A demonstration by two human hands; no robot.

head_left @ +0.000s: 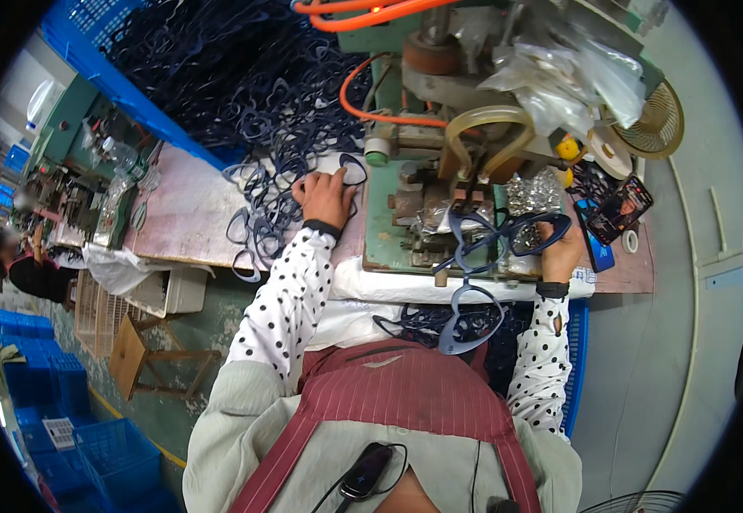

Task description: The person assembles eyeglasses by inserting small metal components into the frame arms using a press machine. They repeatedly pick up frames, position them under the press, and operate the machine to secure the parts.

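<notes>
My right hand [564, 251] grips a dark blue eyeglass frame [515, 231] by one end, with fingers showing through its lens opening, in front of the green machine's [377, 229] metal fixture. Below it another blue eyeglass frame [448, 335] hangs in the air in front of my apron; whether the two touch, I cannot tell. On the left, my left hand [323, 202] is at the near edge of a heap of similar frames [281, 162]. Its bent fingers are closed on one dark eyeglass frame [353, 160], whose ring sticks out beside the fingertips.
A blue crate [166, 128] spills frames onto the table [185, 218]. Metal bits [532, 195] lie in a bag beside the fixture, near two phones [617, 214] and a tape roll [630, 242]. More frames sit in a blue basket [576, 342] by my lap. A wooden stool [132, 355] stands left.
</notes>
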